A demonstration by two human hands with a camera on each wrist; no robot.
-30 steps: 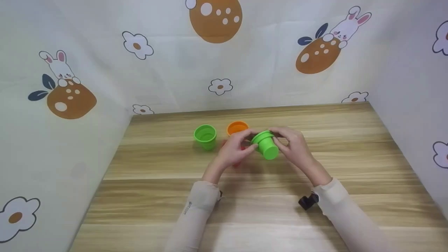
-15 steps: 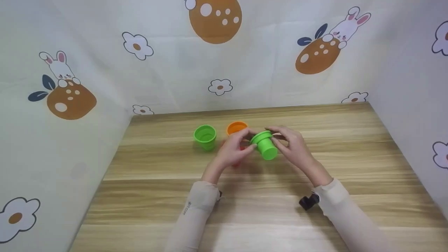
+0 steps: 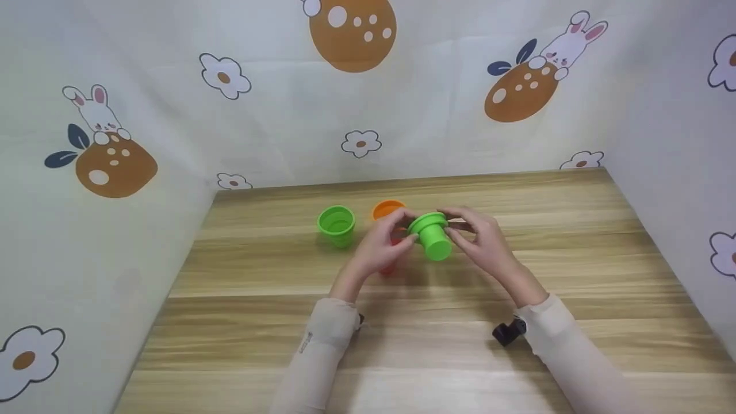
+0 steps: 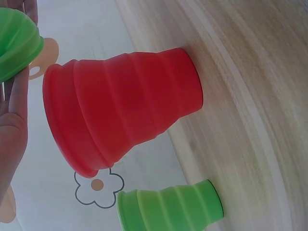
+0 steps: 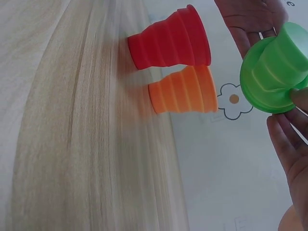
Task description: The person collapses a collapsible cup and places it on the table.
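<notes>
At the left of the wood-grain tabletop (image 3: 230, 322), a green tapered cup (image 3: 336, 227) stands upright, mouth up. Next comes the left hand (image 3: 379, 244), its thumb and fingers pinching the rim of a partly folded green collapsible cup. Mostly hidden by that hand, a red ribbed cup (image 4: 120, 106) stands upright, with an orange ribbed cup (image 3: 389, 208) behind it. The partly folded green collapsible cup (image 3: 436, 238) hangs above the tabletop, tilted, base towards the person; the right hand (image 3: 486, 238) pinches its opposite side
</notes>
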